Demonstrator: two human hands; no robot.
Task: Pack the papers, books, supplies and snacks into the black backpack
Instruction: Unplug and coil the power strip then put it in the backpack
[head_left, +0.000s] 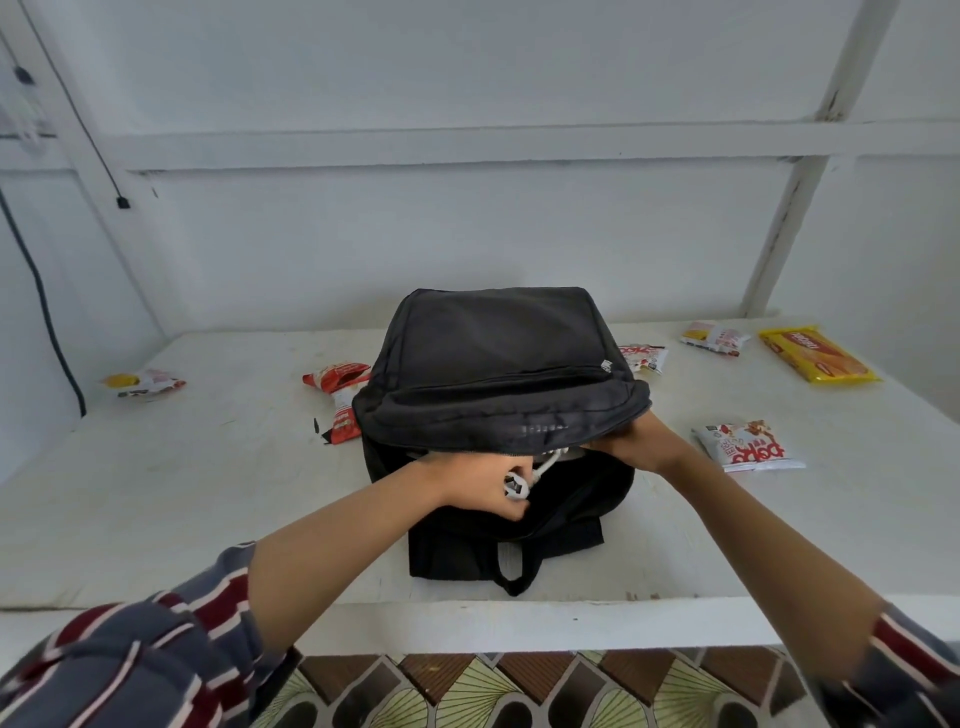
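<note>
The black backpack (498, 353) lies on the white table (208, 493), its opening facing the person. The left hand (478, 486) is at that opening, fingers curled round a white plug (516, 487); the plug's white cord (548, 462) runs from the hand up and to the right, under the raised flap. The right hand (634, 441) grips the flap's edge just right of the cord, holding it up from the lower part of the bag. A red snack packet (337, 384) lies beyond the left hand, touching the bag's left side. A white-and-red snack packet (748, 447) lies near the right hand, on its outer side. A yellow biscuit pack (818, 356) lies farther out, beyond and right of that hand. Both forearms emerge from striped sleeves (156, 654).
</note>
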